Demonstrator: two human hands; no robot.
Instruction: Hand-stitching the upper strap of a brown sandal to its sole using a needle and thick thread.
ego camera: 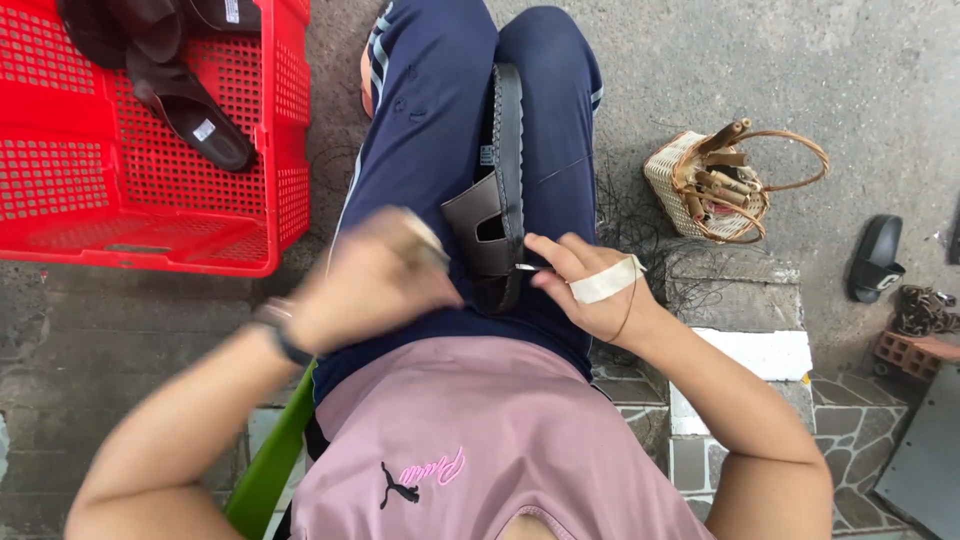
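Sandal (497, 200) clamped between knees; right hand (592, 285) pinches needle (528, 267) at its strap.

The one camera is sitting on my head, looking almost straight down at close range over my lap and the sandal (497, 190) on it, taking in the red crate (150, 190) far left and woven basket (712, 185) far right.

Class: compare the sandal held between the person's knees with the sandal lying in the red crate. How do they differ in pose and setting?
The sandal between the knees stands on edge, sole side showing; the sandal in the red crate lies flat, footbed up. Both hands meet at the first; nothing touches the second. Both are dark, open slip-ons.
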